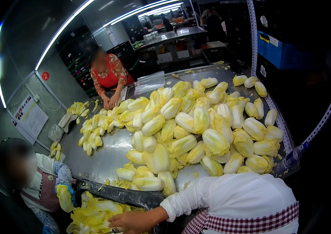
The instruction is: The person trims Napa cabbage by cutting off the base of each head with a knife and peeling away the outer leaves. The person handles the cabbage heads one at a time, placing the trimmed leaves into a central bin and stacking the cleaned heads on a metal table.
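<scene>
My right hand (133, 220) reaches from the right, in a rolled white sleeve, low over yellow-green leaves (98, 209) in a black plastic crate (150, 196). Its fingers touch the leaves. A small dark thing shows by the fingertips at the bottom edge; whether I hold it cannot be told. My left hand is out of view. Beyond the crate, a big heap of napa cabbages (183, 120) covers much of a metal table (115, 152). Smaller yellow cabbage hearts (93, 131) lie in a pile to the left of the heap.
At the left, a co-worker's blue-gloved hand (71, 190) holds a cabbage (64, 197) beside the crate. Across the table stands a co-worker in a red apron (110, 76). Plastic bags (150, 83), a knife-like tool (176, 76) and a perforated metal post (253, 38) are there too.
</scene>
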`<state>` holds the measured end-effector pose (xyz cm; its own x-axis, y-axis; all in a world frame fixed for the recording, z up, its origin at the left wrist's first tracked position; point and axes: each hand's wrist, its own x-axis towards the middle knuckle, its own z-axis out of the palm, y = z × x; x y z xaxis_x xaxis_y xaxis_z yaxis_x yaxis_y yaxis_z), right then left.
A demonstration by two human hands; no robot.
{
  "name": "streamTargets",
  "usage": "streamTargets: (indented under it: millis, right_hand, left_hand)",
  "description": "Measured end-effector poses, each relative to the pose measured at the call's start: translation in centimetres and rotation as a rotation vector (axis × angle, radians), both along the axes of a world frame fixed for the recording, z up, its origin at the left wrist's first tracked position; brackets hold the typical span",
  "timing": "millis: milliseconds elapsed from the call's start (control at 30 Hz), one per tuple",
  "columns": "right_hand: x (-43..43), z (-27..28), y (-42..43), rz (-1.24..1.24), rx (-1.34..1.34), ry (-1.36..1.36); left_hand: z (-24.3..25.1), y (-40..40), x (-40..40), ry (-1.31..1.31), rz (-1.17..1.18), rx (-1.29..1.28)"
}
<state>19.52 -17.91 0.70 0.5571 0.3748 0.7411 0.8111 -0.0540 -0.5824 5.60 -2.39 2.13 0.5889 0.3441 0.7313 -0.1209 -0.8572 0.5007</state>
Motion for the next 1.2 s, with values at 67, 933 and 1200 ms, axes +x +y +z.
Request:
streamTargets:
  millis: [67,933,1200]
  right_hand:
    - [-0.1,-2.5,3.0,0.168,-0.35,0.319]
    - [-3.1,1.0,-2.5,0.529,-0.116,1.138]
    - [-3.8,2.7,-1.2,0.609,-0.166,1.433]
  left_hand:
    - [-0.1,-0.4,0.2,0.002,-0.035,-0.046]
    - [-3.2,-2.0,2.2,0.033,-0.719,-1.257]
    - [-2.8,-0.4,0.1,-0.034,-0.614,-1.18]
